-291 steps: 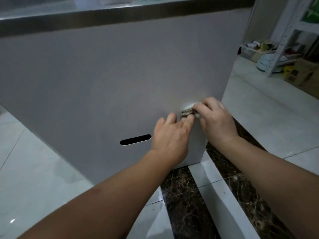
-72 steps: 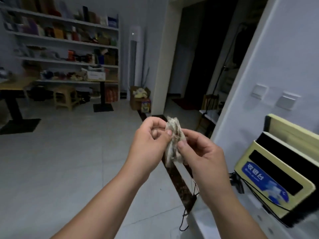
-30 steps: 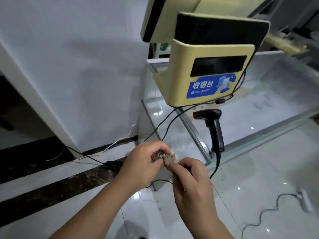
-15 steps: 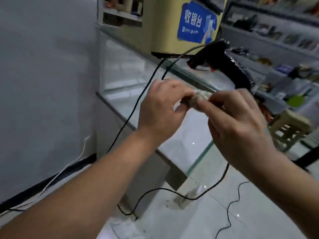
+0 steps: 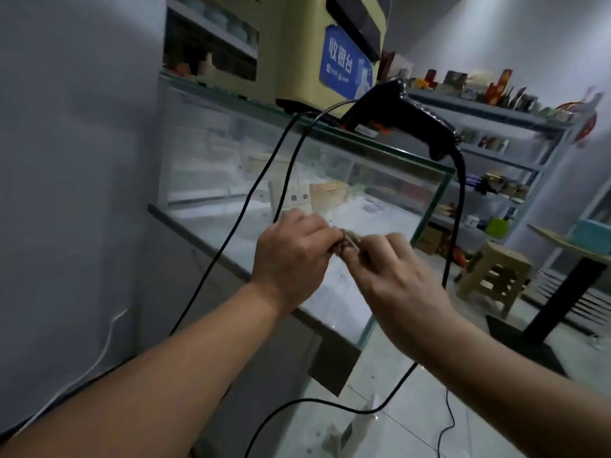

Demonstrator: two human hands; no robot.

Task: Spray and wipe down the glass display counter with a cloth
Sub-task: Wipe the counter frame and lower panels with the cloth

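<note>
A small crumpled grey-brown cloth (image 5: 347, 243) is pinched between both hands in front of the glass display counter (image 5: 211, 160). My left hand (image 5: 291, 256) grips its left end with curled fingers. My right hand (image 5: 393, 272) pinches its right end from the other side. The cloth is mostly hidden by my fingers. The counter's glass side pane stands just behind my hands, with small boxes inside on a white shelf. No spray bottle is in view.
A yellow cashier terminal (image 5: 297, 51) with a blue label sits on the counter top. A black barcode scanner (image 5: 406, 117) lies at the top edge, its cables (image 5: 258, 190) hanging down across the glass. A plastic stool (image 5: 492, 279), table base and stocked shelves (image 5: 496, 150) are at right.
The view has pulled back and tilted, showing more of the counter's glass side. Both hands sit lower in the view, still holding the cloth between them.
</note>
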